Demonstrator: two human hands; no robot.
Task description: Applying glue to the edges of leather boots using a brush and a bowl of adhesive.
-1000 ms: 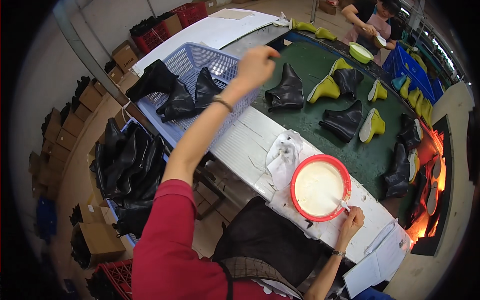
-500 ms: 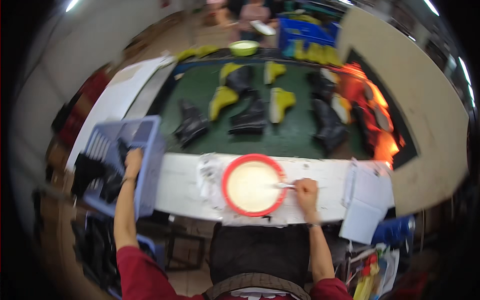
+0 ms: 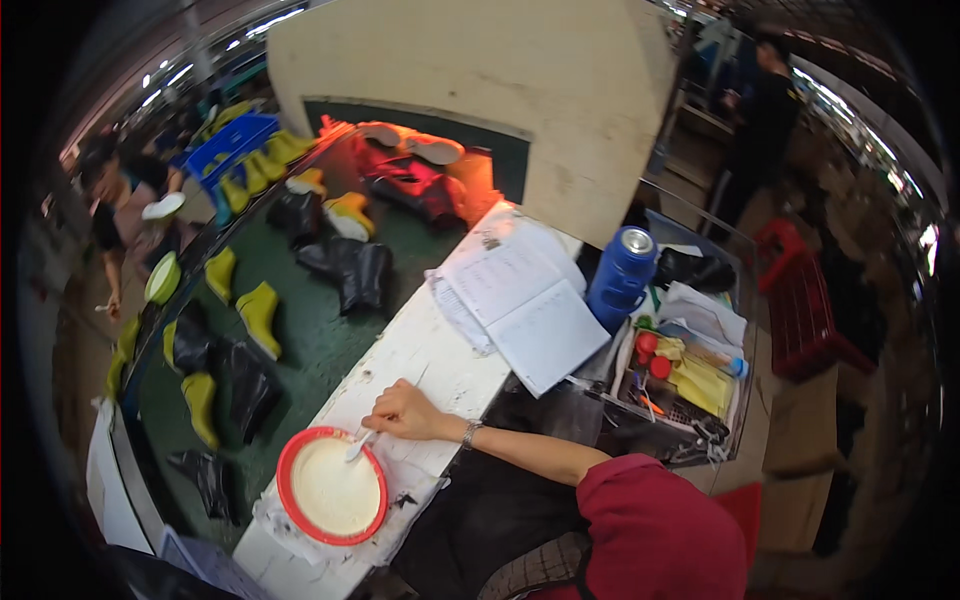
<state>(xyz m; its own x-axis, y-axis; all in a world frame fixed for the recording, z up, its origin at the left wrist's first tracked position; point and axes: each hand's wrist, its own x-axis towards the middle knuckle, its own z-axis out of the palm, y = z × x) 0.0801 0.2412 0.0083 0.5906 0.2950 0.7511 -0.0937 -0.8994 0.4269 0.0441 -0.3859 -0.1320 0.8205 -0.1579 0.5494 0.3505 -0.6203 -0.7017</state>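
At the white bench's near edge, the right hand (image 3: 400, 413) pinches a brush (image 3: 358, 446) in the red bowl (image 3: 331, 486); load lightly, wiping excess on the rim.

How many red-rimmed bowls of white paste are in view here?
1. The red-rimmed bowl sits on the white bench at its near end, just below the right hand, which holds a tool dipped into it. Others may lie outside the view.
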